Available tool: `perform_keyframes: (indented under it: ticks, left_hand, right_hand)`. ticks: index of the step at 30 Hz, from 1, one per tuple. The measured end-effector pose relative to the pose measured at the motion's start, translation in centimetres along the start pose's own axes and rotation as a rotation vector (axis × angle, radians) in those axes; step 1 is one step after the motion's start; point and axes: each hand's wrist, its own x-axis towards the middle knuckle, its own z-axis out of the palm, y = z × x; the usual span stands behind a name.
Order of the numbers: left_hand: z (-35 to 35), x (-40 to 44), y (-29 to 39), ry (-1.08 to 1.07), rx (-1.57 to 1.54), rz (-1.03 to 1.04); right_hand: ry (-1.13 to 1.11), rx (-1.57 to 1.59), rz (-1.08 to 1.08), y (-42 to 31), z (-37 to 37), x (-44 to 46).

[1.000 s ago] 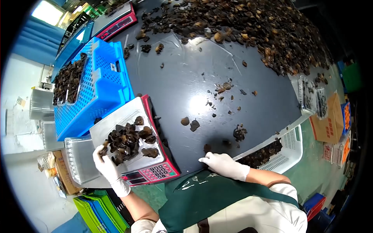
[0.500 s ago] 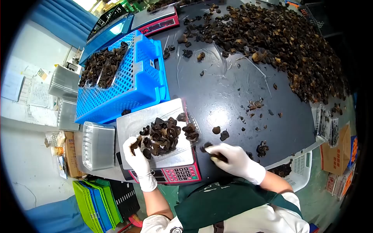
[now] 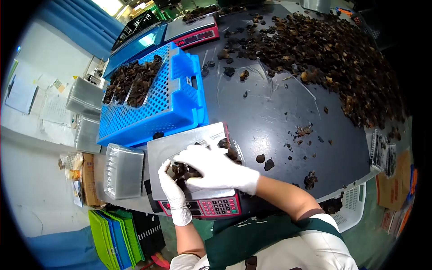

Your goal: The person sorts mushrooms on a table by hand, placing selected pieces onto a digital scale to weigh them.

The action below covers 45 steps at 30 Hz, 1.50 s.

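A pile of dark wood ear mushrooms (image 3: 182, 172) lies on the metal plate of a red-framed digital scale (image 3: 168, 145), largely covered by my hands. The rim of a clear plastic tray (image 3: 240, 152) shows at the pile's right side. My right hand (image 3: 216, 168), in a white glove, reaches across the pile from the right, fingers stretched and thumb apart. Against the left side of the pile is my gloved left hand (image 3: 172, 189), its fingers extended upward and slightly curved. I see nothing held in either hand, though the palms are hidden.
An upturned blue crate (image 3: 180, 101) behind the scale carries filled trays of mushrooms (image 3: 132, 83). Stacked clear trays (image 3: 123, 172) stand left. A large mushroom heap (image 3: 328, 63) spreads over the dark table (image 3: 270, 117). A white basket (image 3: 353, 207) sits below the table's right edge.
My right hand has moved left from the table, where it held dark mushroom pieces, onto the pile on the scale. My left hand stays at the pile's left side. The view has shifted slightly.
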Motion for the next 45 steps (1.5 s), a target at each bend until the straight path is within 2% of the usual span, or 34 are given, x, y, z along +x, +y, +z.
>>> perform_keyframes:
  ticks: [1, 2, 3, 5, 6, 7, 10, 11, 12, 13, 14, 16, 18, 20, 22, 24, 26, 28, 30, 32, 34, 36, 37, 39, 40, 42, 45]
  left_hand:
    - [-0.7, 0.2, 0.2, -0.006, 0.132, 0.046]
    - [-1.1, 0.5, -0.6, 0.022, 0.072, 0.061]
    - [-1.7, 0.7, -0.7, 0.027, 0.03, 0.049]
    - [-3.0, 1.4, -0.6, 0.027, -0.035, 0.069]
    - [-3.5, 1.8, -0.6, 0.052, -0.079, 0.055]
    - [-3.9, 2.2, 0.2, 0.035, -0.062, 0.062]
    - [-5.1, 3.8, 1.0, -0.051, -0.02, 0.192]
    - [-5.1, 4.1, 1.7, -0.119, 0.098, 0.268]
    - [-4.7, 4.4, 3.6, -0.193, 0.216, 0.34]
    - [-4.1, 4.6, 4.7, -0.31, 0.296, 0.416]
    - [-3.3, 4.6, 5.6, -0.431, 0.371, 0.493]
    - [-1.1, 4.2, 7.7, -0.614, 0.683, 0.614]
    - [1.0, 3.6, 7.2, -0.72, 0.828, 0.616]
    - [2.0, 3.7, 5.4, -0.785, 0.823, 0.558]
    - [1.7, 4.2, 4.9, -0.706, 0.743, 0.602]
    - [0.6, 5.1, 3.4, -0.708, 0.75, 0.653]
    - [-0.7, 6.1, 2.4, -0.723, 0.672, 0.654]
    - [-1.8, 6.7, 1.6, -0.713, 0.635, 0.648]
    - [-2.5, 6.7, 1.7, -0.708, 0.546, 0.612]
    - [-2.8, 6.2, 1.8, -0.666, 0.42, 0.506]
    - [-3.1, 5.9, 2.0, -0.635, 0.422, 0.526]
    - [-2.9, 5.3, 3.1, -0.627, 0.436, 0.5]
    - [-3.1, 5.2, 3.4, -0.616, 0.508, 0.539]
    - [-3.4, 4.6, 4.0, -0.611, 0.583, 0.582]
    - [-3.3, 4.2, 4.6, -0.609, 0.612, 0.564]
    - [-3.0, 3.6, 5.3, -0.614, 0.702, 0.551]
    - [-2.8, 3.2, 4.7, -0.635, 0.761, 0.511]
  right_hand:
    - [0.008, 0.152, 0.075, 0.1, -1.5, -0.2]
    - [0.053, 0.235, 0.096, 0.6, -2.6, -0.6]
    - [0.126, 0.19, 0.125, 0.0, -5.0, -1.0]
    - [0.175, 0.48, 0.35, 0.6, -6.7, -2.9]
    - [0.228, 0.418, 0.296, 1.4, -7.3, -4.1]
    - [0.205, 0.453, 0.403, 1.5, -7.9, -5.2]
    - [0.218, 0.336, 0.438, 2.6, -7.6, -7.8]
    - [0.205, 0.346, 0.433, 3.0, -7.2, -8.2]
    - [0.161, 0.222, 0.391, 3.5, -6.7, -8.7]
    - [0.12, 0.095, 0.348, 3.7, -6.3, -8.9]
    - [0.116, 0.099, 0.35, 3.7, -6.2, -8.5]
    - [0.039, -0.247, 0.166, 3.7, -5.9, -6.7]
    - [-0.031, -0.343, 0.175, 3.9, -4.5, -5.3]
    - [-0.057, -0.373, 0.111, 3.8, -3.0, -4.4]
    - [-0.131, -0.3, 0.085, 2.9, -2.3, -4.2]
    - [-0.062, -0.245, 0.059, 3.0, -1.4, -4.8]
    - [0.091, 0.075, 0.078, 3.8, -1.8, -5.6]
    - [0.338, 0.143, 0.222, 3.0, -2.8, -7.1]
    - [0.276, 0.1, 0.342, 4.1, -2.3, -10.3]
    - [0.2, -0.027, 0.252, 4.5, -0.2, -14.2]
    - [-0.016, -0.197, 0.281, 2.5, 0.7, -16.7]
    - [-0.094, -0.309, 0.189, 2.3, 1.9, -18.2]
    - [-0.087, -0.315, 0.197, 2.8, 2.3, -18.4]
    - [0.008, -0.097, 0.393, 3.6, 3.1, -18.3]
    - [0.139, -0.053, 0.442, 3.5, 2.9, -17.3]
    - [0.119, -0.128, 0.496, 4.4, 3.3, -15.3]
    - [-0.068, -0.217, 0.463, 5.3, 4.0, -13.5]
